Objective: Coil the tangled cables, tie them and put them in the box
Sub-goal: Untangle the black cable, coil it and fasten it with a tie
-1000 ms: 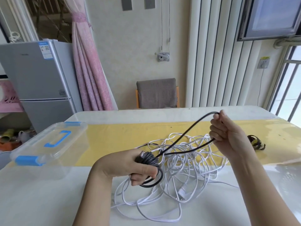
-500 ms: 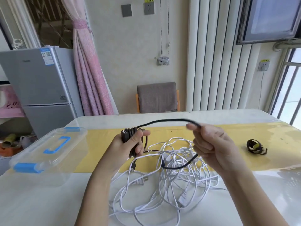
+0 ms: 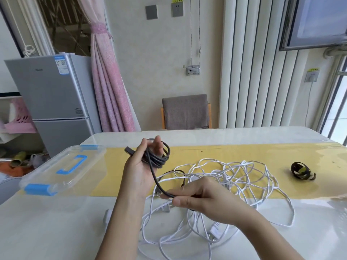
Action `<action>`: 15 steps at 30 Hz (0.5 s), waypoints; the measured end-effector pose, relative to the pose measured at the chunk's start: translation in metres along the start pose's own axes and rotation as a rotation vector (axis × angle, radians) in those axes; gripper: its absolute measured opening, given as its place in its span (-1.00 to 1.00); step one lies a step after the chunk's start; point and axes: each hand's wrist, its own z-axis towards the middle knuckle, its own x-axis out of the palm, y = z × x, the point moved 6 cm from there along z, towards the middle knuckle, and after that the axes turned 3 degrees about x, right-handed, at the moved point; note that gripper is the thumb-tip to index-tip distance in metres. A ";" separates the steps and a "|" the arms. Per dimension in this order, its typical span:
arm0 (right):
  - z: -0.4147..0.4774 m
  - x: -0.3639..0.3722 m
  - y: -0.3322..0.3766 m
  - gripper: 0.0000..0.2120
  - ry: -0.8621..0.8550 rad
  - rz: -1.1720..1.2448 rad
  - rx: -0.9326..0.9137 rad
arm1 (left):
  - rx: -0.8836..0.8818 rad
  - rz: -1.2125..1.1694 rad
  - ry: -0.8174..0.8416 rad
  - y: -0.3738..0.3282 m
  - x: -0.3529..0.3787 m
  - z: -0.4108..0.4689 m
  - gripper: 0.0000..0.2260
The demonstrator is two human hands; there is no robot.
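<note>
**Black cable half coiled above the table**

The left hand (image 3: 139,171) is raised palm up, its fingers curled through a small coil of the black cable (image 3: 159,158), with the plug end sticking out past the thumb. From the coil one strand drops to the right hand (image 3: 199,197), which pinches it between thumb and fingers just above the table (image 3: 56,231). The white cables (image 3: 234,171) lie tangled under and beyond that hand. The clear box (image 3: 62,169), lid on, sits to the left. A dark bundle of ties (image 3: 302,170) lies well to the right on the yellow mat (image 3: 225,152).
</note>
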 end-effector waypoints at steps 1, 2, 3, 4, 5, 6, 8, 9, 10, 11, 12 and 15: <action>0.001 -0.001 -0.004 -0.75 0.001 -0.011 0.023 | -0.007 -0.100 -0.021 -0.002 -0.004 0.002 -0.87; 0.003 -0.001 -0.005 -0.76 0.000 -0.020 0.042 | -0.008 -0.194 -0.046 -0.004 -0.007 0.004 -0.93; 0.005 -0.003 -0.008 -0.78 -0.007 -0.037 0.053 | -0.004 -0.276 -0.056 -0.006 -0.010 0.005 -0.88; 0.006 -0.007 -0.011 -0.80 -0.022 -0.048 0.057 | -0.014 -0.344 -0.050 -0.005 -0.012 0.005 -0.73; 0.005 -0.011 -0.013 -0.83 -0.046 -0.047 0.054 | -0.029 -0.417 -0.031 -0.005 -0.013 0.007 -0.61; 0.005 -0.017 -0.014 -0.85 -0.075 -0.030 0.054 | -0.047 -0.480 -0.008 -0.006 -0.012 0.006 -0.53; 0.006 -0.024 -0.019 -0.79 -0.069 0.045 0.069 | -0.088 -0.580 0.028 -0.006 -0.010 0.005 -0.51; 0.006 -0.026 -0.022 -0.76 -0.054 0.087 0.080 | -0.124 -0.624 0.042 -0.006 -0.008 0.004 -0.55; 0.005 -0.028 -0.024 -0.76 -0.041 0.137 0.096 | -0.171 -0.674 0.074 -0.006 -0.006 0.001 -0.64; 0.005 -0.031 -0.027 -0.74 -0.035 0.190 0.110 | -0.226 -0.735 0.135 -0.007 -0.003 -0.002 -0.74; 0.005 -0.034 -0.032 -0.70 -0.039 0.241 0.117 | -0.252 -0.736 0.173 -0.008 -0.001 -0.005 -0.81; 0.002 -0.048 -0.039 -0.58 -0.082 0.424 0.099 | -0.218 -0.690 0.266 -0.026 -0.004 -0.010 -0.81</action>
